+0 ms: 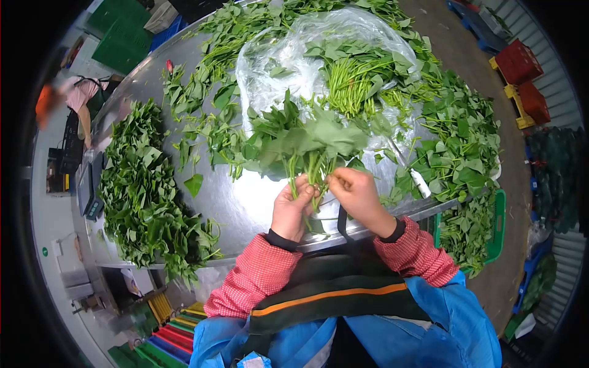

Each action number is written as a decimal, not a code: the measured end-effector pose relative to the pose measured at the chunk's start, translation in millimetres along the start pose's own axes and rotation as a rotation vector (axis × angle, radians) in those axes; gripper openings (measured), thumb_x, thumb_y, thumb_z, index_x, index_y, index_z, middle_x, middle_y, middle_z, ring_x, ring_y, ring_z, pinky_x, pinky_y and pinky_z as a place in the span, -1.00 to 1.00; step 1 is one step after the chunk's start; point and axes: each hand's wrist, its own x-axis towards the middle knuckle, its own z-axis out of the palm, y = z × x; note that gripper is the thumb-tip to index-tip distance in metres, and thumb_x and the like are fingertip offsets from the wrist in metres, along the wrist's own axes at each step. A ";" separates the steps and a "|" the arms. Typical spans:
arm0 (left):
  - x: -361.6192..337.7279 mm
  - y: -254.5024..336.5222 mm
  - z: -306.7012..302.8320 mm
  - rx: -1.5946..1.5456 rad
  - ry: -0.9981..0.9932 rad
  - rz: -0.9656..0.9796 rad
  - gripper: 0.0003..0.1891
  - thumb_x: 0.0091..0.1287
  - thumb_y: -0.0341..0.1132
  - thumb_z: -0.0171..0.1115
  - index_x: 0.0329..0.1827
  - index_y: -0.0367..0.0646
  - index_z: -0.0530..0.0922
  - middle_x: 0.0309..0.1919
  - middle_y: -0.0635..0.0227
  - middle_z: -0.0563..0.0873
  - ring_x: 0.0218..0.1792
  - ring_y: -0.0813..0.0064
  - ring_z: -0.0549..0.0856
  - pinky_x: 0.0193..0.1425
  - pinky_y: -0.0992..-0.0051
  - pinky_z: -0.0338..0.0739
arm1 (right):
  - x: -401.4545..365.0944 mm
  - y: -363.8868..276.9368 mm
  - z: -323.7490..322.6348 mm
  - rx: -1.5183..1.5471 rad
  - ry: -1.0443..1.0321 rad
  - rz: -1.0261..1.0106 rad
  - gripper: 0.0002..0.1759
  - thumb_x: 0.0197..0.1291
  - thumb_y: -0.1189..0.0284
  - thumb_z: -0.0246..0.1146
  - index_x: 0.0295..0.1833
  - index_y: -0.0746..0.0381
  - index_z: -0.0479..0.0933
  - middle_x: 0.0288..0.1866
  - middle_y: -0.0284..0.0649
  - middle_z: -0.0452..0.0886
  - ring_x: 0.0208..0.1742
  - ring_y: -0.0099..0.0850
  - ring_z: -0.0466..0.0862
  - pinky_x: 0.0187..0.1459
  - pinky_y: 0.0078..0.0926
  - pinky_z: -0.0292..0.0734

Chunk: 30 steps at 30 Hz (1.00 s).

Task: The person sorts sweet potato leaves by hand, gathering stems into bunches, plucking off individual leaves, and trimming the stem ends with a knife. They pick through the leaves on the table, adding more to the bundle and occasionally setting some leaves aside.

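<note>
My left hand (289,208) is wrapped round the lower stems of a bunch of leafy greens (307,138), whose leaves fan out away from me, slightly blurred. At the bunch's right side, my right hand (359,196) is closed, thumb and forefinger pinched on a stem at the edge; the exact grip is partly hidden. Beyond the bunch, a thick bundle of cut green stems (353,86) lies on a clear plastic bag (257,80). A knife with a white handle (420,183) rests right of my hands.
Leafy greens are heaped on the metal table's left (144,190) and right (463,135). A green crate (498,227) of greens stands below the right edge. At far left, another person (89,98) reaches towards a scale (92,187). Red crates (518,61) stand at far right.
</note>
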 end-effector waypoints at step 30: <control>-8.3 18.5 -56.8 -0.433 0.094 -0.011 -0.91 0.46 -0.26 0.08 -0.19 -0.05 0.43 -0.60 0.57 0.37 -0.58 0.69 0.36 -0.49 0.63 0.31 | 10.1 61.8 -3.9 0.396 -0.052 0.653 -0.51 0.26 0.05 0.23 -0.09 0.33 0.53 -0.55 -0.30 0.54 -0.63 -0.61 0.48 -0.59 -0.68 0.31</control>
